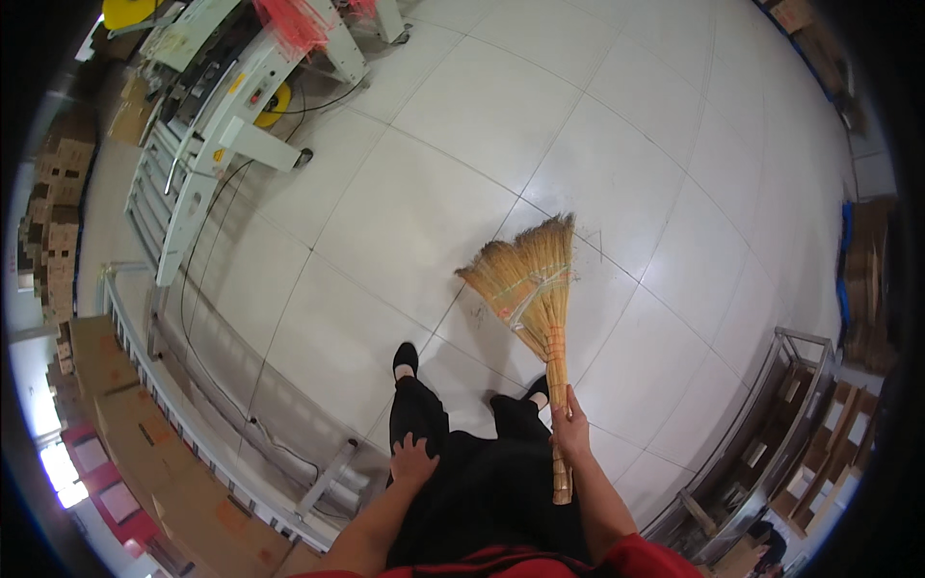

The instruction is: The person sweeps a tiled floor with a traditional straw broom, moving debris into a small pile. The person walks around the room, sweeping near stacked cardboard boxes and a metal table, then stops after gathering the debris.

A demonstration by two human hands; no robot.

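A straw broom (pixel 540 289) points away from me, its fan-shaped bristles spread low over the tiled floor. Around its handle, below the bound neck, my right hand (pixel 570 424) is closed; the handle's butt end sticks out behind the wrist. Clear tape or plastic wraps part of the bristles. My left hand (pixel 414 459) rests on my left thigh, fingers spread, holding nothing. Bits of dark debris lie on the floor beside the bristles. My black shoes (pixel 405 358) stand just short of the broom head.
At the far left stands a pale machine on castors (pixel 241 135) with a roller conveyor (pixel 154 207) and a black cable trailing on the floor. Cardboard boxes (pixel 145 433) line the left side. A metal-framed cart (pixel 771 405) and shelves with cartons (pixel 829 453) stand at right.
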